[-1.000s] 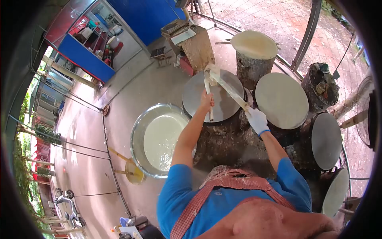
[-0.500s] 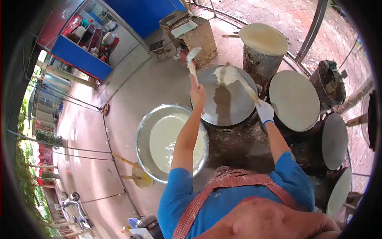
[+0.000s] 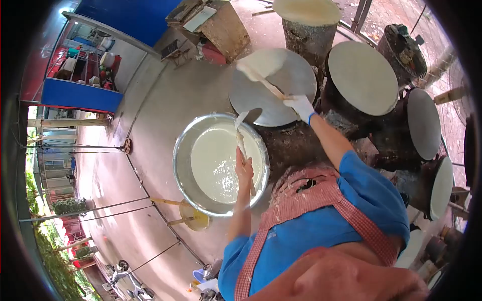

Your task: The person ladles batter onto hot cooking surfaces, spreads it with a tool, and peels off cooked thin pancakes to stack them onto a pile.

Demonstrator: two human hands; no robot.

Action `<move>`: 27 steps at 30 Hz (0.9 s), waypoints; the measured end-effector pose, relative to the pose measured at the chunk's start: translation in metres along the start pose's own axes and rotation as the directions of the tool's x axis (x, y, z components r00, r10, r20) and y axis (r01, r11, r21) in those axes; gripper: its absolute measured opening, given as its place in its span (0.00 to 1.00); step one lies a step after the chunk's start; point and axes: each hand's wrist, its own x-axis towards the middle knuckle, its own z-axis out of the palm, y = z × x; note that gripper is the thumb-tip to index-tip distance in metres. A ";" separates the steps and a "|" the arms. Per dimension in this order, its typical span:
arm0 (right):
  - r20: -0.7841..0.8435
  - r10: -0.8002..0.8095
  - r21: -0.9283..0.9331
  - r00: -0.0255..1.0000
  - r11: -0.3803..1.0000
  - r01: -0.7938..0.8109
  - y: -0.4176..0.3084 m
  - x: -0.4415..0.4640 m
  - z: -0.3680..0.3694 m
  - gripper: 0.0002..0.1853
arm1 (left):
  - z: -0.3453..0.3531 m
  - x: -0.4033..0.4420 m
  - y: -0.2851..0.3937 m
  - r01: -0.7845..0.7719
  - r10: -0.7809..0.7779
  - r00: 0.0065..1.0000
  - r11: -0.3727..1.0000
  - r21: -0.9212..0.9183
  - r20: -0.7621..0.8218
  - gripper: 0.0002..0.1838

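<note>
My bare left hand (image 3: 244, 168) is wrapped round the handle of a ladle (image 3: 241, 131), held over the right side of a wide metal basin (image 3: 178, 173) of white batter (image 3: 213, 160). My right hand (image 3: 301, 107), in a white glove, grips a wooden spreader (image 3: 270, 87) whose far end lies in a patch of white batter (image 3: 266, 61). That patch covers the upper part of a round grey griddle (image 3: 296, 80). The griddle's lower part shows bare metal.
More round griddle tops stand to the right, one coated pale (image 3: 362, 78), one grey (image 3: 423, 124). A pale-topped drum (image 3: 307, 40) stands behind. A wooden box (image 3: 221, 30) is at the back, a yellow bucket (image 3: 195, 218) left of the basin.
My left hand and the ladle have come back from beside the griddle to over the basin. The spreader has shifted left, and the batter patch is broader. The view has turned.
</note>
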 end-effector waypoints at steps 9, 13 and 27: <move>0.160 0.037 0.044 0.986 0.998 -0.044 0.002 0.001 -0.043 0.17 | -0.003 -0.001 -0.010 -0.195 0.202 0.978 0.974 0.115 -0.048 0.35; 0.299 0.398 0.193 0.867 0.865 -0.463 -0.068 0.004 -0.096 0.14 | 0.010 -0.012 0.004 -0.040 0.050 0.991 0.995 0.086 -0.125 0.35; 0.354 0.344 0.179 0.870 0.888 -0.423 -0.057 0.103 -0.127 0.12 | 0.030 -0.101 -0.005 0.179 -0.272 0.948 0.884 -0.431 -0.165 0.39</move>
